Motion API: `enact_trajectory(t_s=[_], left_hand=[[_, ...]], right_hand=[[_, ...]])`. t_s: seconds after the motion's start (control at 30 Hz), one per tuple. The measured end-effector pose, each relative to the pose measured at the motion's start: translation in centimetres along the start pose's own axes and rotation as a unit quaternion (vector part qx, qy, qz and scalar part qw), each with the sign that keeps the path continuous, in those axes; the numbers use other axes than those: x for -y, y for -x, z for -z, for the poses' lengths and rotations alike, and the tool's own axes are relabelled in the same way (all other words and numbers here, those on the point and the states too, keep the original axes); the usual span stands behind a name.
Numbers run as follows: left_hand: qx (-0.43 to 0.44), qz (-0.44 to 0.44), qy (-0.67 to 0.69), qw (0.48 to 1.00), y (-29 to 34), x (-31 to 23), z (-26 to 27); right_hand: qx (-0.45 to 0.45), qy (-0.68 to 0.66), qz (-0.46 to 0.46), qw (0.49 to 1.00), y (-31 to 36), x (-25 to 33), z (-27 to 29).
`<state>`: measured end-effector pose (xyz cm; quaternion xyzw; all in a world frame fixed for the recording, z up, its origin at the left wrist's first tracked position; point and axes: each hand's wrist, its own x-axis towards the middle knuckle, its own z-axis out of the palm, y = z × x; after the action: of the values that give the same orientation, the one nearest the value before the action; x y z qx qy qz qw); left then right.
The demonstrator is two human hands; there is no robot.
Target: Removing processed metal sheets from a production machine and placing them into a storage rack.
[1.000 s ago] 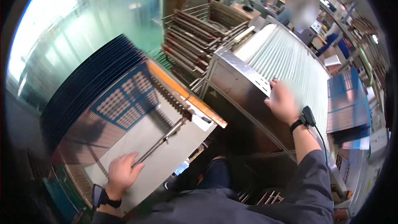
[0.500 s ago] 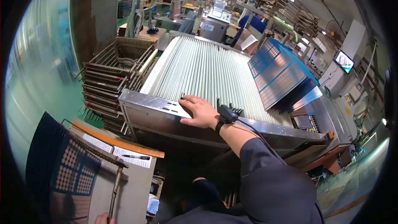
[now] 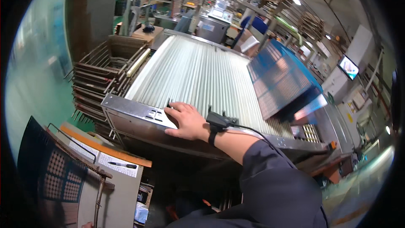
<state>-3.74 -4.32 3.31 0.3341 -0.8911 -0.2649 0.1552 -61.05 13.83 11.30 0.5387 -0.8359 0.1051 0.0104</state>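
Observation:
My right hand (image 3: 187, 122) lies with fingers spread on the near metal edge (image 3: 135, 110) of a wide machine bed, its fingertips at the pale parallel rods (image 3: 190, 76). A black device (image 3: 218, 121) with a cable is strapped on that wrist. At the bottom left, only a bit of my left hand (image 3: 87, 225) shows, beside the rod of a brown metal rack (image 3: 100, 194); its fingers appear closed round the rod. In that rack stand dark panels (image 3: 57, 175) with copper-coloured dot patterns. Blue, copper-patterned panels (image 3: 282, 84) lean at the bed's right end.
Stacked metal racks (image 3: 95, 76) stand left of the bed. A pen (image 3: 122, 165) lies on written paper on a grey table with an orange edge (image 3: 105, 144). A monitor (image 3: 349, 67) hangs at the right. Behind the bed stands a grey machine (image 3: 212, 28).
My view has shifted, so the bed, rack and right hand sit further left in the picture. The right hand stays on the bed's edge. Less of my left hand shows.

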Motion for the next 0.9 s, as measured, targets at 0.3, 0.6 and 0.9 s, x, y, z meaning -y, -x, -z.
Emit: enact_trajectory(t_s=[0.3,0.6,0.9], left_hand=[[0.066,-0.005,0.001,0.998,6.2,-4.7,-11.3],[0.365,0.370,-0.061,0.852,20.4,4.4,-30.0],[0.181,0.478,-0.018,0.859,31.0,2.4,-38.0]], right_hand=[[-0.056,-0.014,0.140,0.989,-0.2,-1.2,0.6],[-0.047,-0.111,0.230,0.966,-1.1,-3.0,-1.3],[-0.027,-0.030,0.201,0.979,-2.0,-4.1,-3.5]])
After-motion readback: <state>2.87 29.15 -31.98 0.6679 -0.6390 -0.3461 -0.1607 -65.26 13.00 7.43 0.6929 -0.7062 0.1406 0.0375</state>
